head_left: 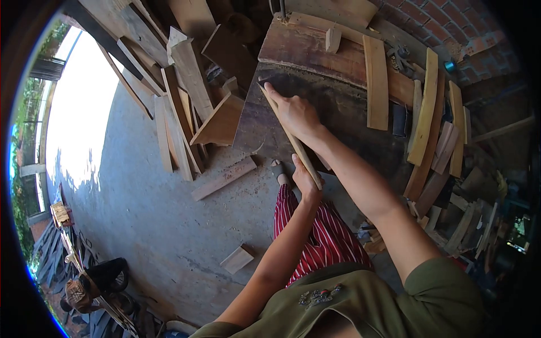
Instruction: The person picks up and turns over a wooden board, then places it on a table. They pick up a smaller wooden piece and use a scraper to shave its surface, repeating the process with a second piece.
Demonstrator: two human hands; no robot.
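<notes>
Gripped wooden strip (292, 138) mid-frame: left hand (305, 179) closed round lower end, right hand (296, 115) closed over upper part, above workbench (345, 121). Steadying step, I judged; shifting it called for 2 matched grips.

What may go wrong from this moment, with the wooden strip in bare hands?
The right hand may catch a splinter from the wooden strip. The strip's near end reaches past the edge of the workbench, so it might slip or tip if the left hand loosens. The loose plank on the floor lies near the foot and could cause a trip.
</notes>
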